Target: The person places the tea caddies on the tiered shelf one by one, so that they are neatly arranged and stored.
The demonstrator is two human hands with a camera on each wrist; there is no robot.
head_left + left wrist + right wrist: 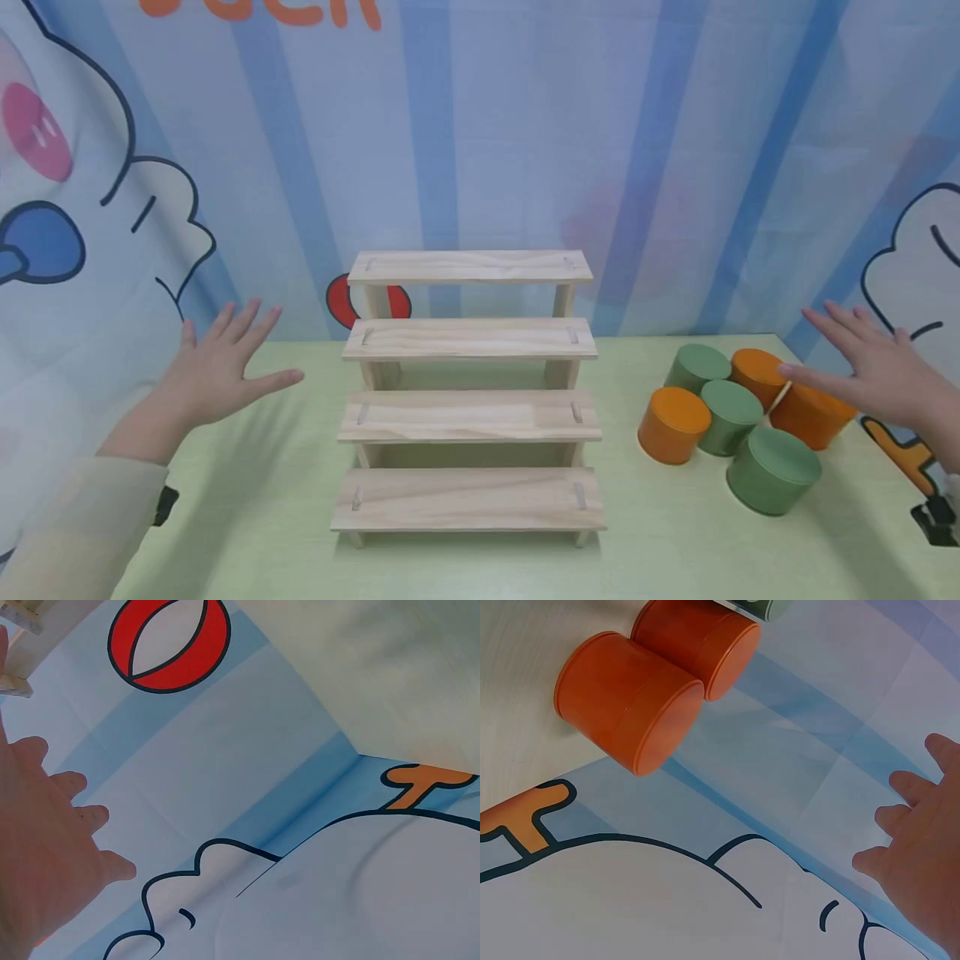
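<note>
My left hand (217,375) hovers over the table left of a wooden step rack, its fingers spread and holding nothing. In the left wrist view that hand (52,847) shows at the left edge. On the other side my right hand (881,375) is raised with fingers spread, overlapping an orange canister (813,417) in the head view. Several lidded round canisters stand grouped there, among them a green canister (774,471) in front and an orange canister (674,425) nearest the rack. The four-tier rack (469,417) stands mid-table with bare shelves.
Behind the pale green table (465,571) hangs a blue striped cloth backdrop (510,150) with cartoon figures. It also runs along the left and right sides. A dark strap piece (165,506) sits at the left sleeve.
</note>
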